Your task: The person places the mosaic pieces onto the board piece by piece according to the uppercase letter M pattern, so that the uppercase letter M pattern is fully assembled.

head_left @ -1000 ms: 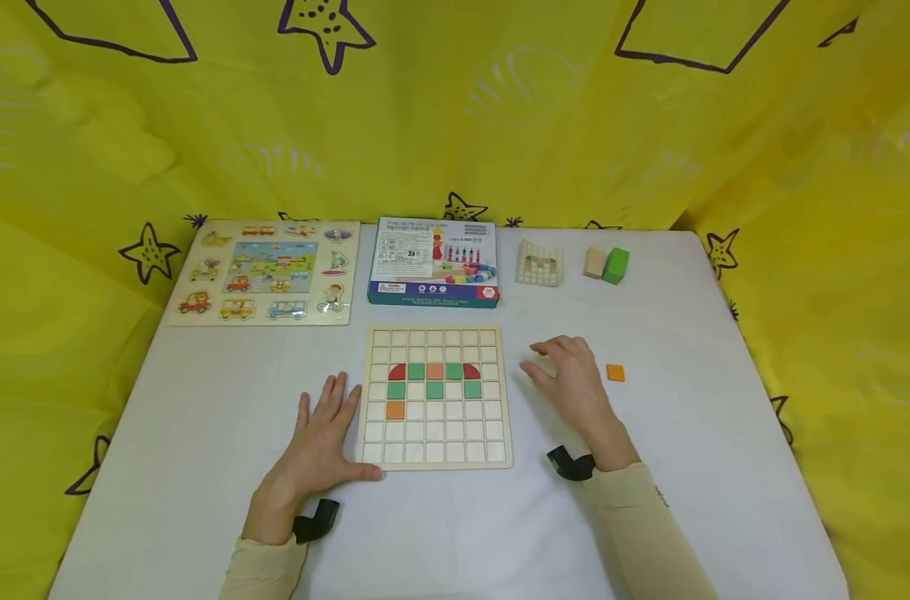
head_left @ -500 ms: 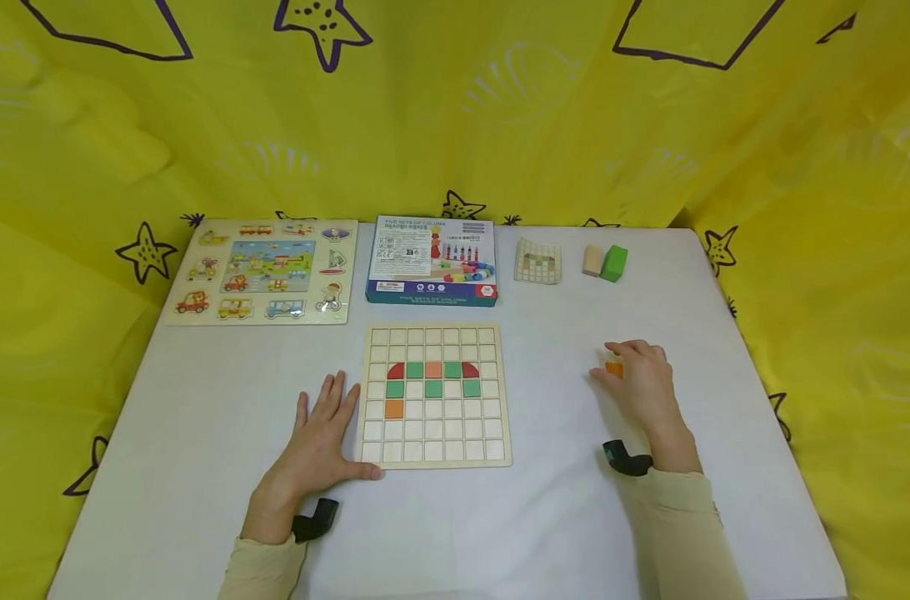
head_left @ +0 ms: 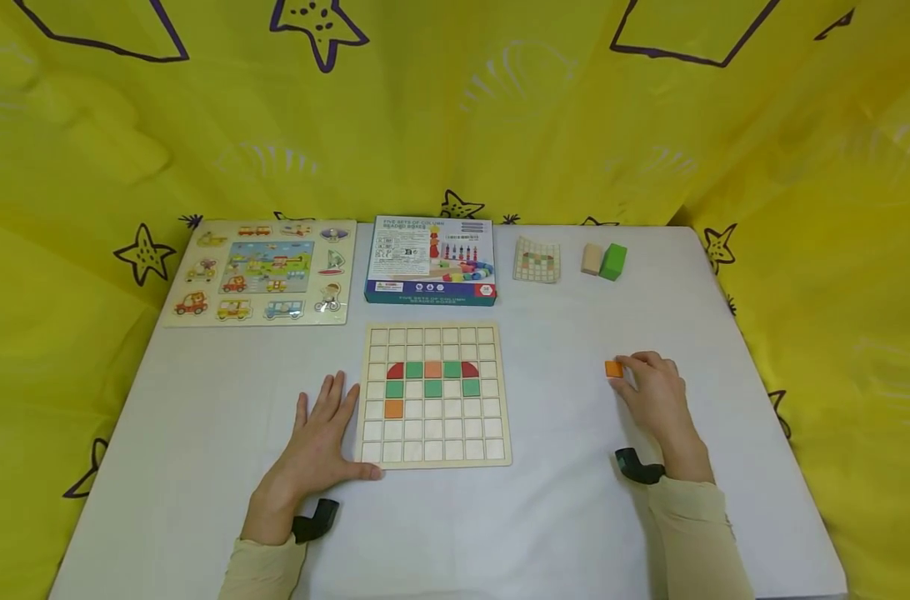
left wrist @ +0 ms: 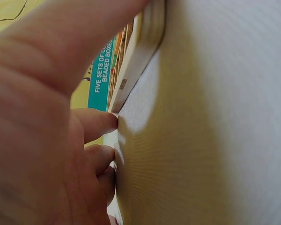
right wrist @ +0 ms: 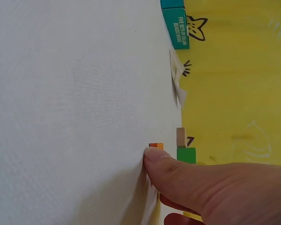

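A wooden grid board (head_left: 492,428) lies mid-table with coloured tiles in some cells: two red rounded ones, several green squares, a salmon square and an orange square (head_left: 393,408). Along the board's left edge rests my left hand (head_left: 316,454), fingers straight and spread, thumb at the near left corner. Well to the right of the board, my right hand (head_left: 656,398) pinches a loose orange square tile (head_left: 613,369) between thumb and forefinger, at the table surface. In the right wrist view the thumb (right wrist: 171,171) hides most of this orange tile (right wrist: 156,146).
Behind the board stands a flat beaded-boxes carton (head_left: 431,261), with a vehicle picture puzzle (head_left: 271,308) to its left. To its right lie a creased pattern card (head_left: 537,260), a plain wooden block (head_left: 592,259) and a green block (head_left: 613,262). Yellow cloth (head_left: 455,125) surrounds the table.
My right hand has moved right from beside the board to the loose orange tile, and its thumb and forefinger have closed on it. The left hand has stayed put.
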Motion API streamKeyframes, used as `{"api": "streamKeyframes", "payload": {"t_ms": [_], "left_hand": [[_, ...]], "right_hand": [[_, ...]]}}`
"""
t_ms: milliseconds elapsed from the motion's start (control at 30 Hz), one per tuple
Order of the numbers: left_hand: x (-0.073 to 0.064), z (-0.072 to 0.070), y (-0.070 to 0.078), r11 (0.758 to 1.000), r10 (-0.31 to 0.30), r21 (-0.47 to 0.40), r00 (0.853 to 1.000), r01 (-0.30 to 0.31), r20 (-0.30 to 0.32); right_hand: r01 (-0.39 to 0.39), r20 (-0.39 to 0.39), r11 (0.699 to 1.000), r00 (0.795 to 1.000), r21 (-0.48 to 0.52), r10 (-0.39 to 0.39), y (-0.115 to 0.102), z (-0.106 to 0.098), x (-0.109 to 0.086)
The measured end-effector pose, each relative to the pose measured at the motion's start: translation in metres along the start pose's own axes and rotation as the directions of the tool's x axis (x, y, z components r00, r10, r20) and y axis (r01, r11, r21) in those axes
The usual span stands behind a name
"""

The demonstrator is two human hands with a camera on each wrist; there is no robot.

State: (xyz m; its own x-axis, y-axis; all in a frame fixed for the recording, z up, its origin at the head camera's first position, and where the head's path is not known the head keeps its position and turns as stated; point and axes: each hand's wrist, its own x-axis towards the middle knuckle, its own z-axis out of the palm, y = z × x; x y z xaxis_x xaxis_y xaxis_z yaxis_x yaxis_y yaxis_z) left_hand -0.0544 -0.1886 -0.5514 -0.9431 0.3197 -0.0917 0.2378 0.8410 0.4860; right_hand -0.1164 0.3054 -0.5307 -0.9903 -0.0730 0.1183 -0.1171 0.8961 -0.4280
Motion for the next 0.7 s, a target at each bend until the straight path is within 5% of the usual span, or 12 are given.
{"api": "streamKeyframes", "payload": {"t_ms": [400, 700], "left_hand": [[-0.001, -0.001, 0.001, 1.0, -0.008, 0.004, 1.0, 0.008, -0.015], [-0.001, -0.002, 0.002, 1.0, -0.009, -0.007, 1.0, 0.009, -0.011]], "right_hand": [[0.028, -0.061, 0.998, 0.998, 0.058, -0.025, -0.008, 0.009, 0.006], [0.09, 0.003, 0.99, 0.996, 0.111, -0.091, -0.04, 0.021, 0.018]]}}
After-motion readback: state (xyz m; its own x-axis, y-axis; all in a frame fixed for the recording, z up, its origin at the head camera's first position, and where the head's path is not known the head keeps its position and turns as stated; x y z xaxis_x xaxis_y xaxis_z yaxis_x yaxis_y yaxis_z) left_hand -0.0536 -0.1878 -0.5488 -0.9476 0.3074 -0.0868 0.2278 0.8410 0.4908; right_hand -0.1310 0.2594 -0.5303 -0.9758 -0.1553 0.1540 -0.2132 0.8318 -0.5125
